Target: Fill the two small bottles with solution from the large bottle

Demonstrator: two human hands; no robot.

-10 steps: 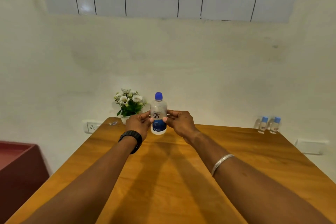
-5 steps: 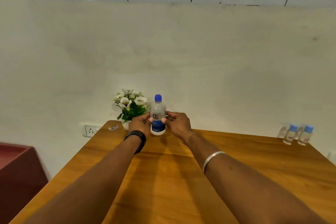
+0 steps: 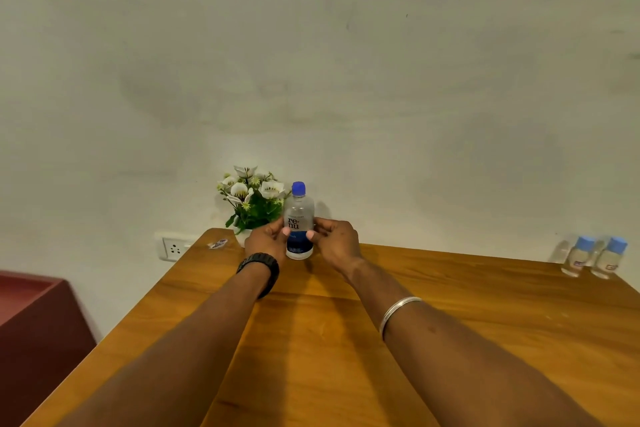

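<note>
Here I hold the large bottle (image 3: 299, 221) upright in the middle of the frame, near the far edge of the wooden table (image 3: 450, 322). Its blue cap (image 3: 298, 188) is on, and the lower part of its label is dark blue. My left hand (image 3: 266, 240) grips it from the left side and my right hand (image 3: 335, 242) from the right side, fingers curled around the body, both thumbs on the front of the label. The bottom of the bottle is at the table surface; I cannot tell if it touches.

The two small bottles (image 3: 594, 256) stand side by side at the right edge of the frame, on the far corner of the table, well apart from my hands. Both have light blue caps.

Just behind my left hand is a pot of white flowers (image 3: 251, 198). A wall socket (image 3: 174, 248) is left of the table, and a dark red piece of furniture (image 3: 38, 333) is in the lower left.
</note>
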